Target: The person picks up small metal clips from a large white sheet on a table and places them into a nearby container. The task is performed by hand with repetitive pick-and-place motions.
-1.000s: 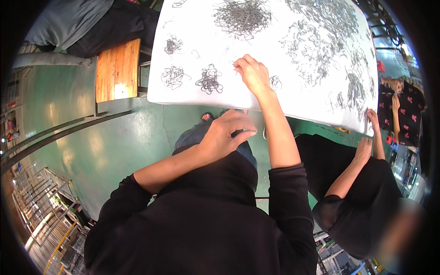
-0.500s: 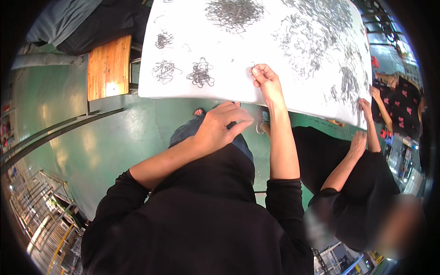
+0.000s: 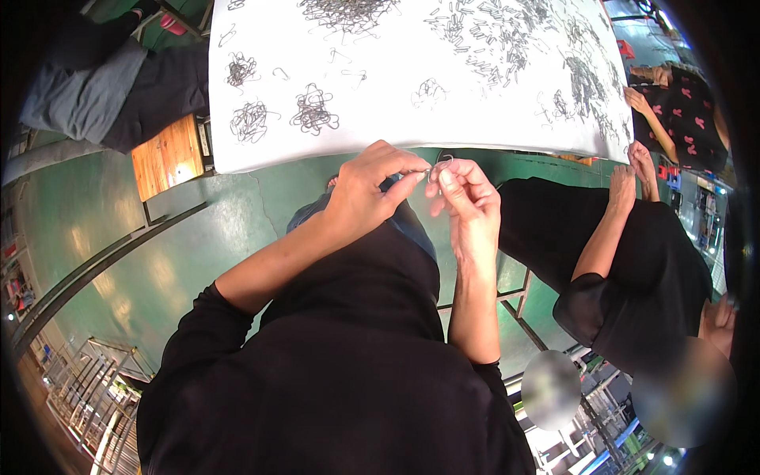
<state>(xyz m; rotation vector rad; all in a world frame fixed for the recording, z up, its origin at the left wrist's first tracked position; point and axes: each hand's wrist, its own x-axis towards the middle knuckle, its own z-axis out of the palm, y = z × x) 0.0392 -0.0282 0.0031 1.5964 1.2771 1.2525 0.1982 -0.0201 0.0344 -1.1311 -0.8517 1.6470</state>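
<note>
My left hand and my right hand meet just in front of the white table's near edge. Between the right thumb and fingers sits a thin, curved wire hook. The left thumb and forefinger pinch at the near end of the wire, where a small bit of metal shows; whether it is the same piece I cannot tell. Beyond the hands, on the white tabletop, a small loose clump of bent wire pieces lies closest. Two denser tangles, a dark one and a thinner one, lie to the left.
Larger spreads of small dark wire pieces cover the far and right parts of the table. At right, a co-worker's hands rest by the table corner; another person's arm reaches in beyond. A wooden stool stands at the left.
My right hand has come back from the tabletop toward me, uncovering the small clump. Both hands have closed together around the wire. The view has shifted slightly.
</note>
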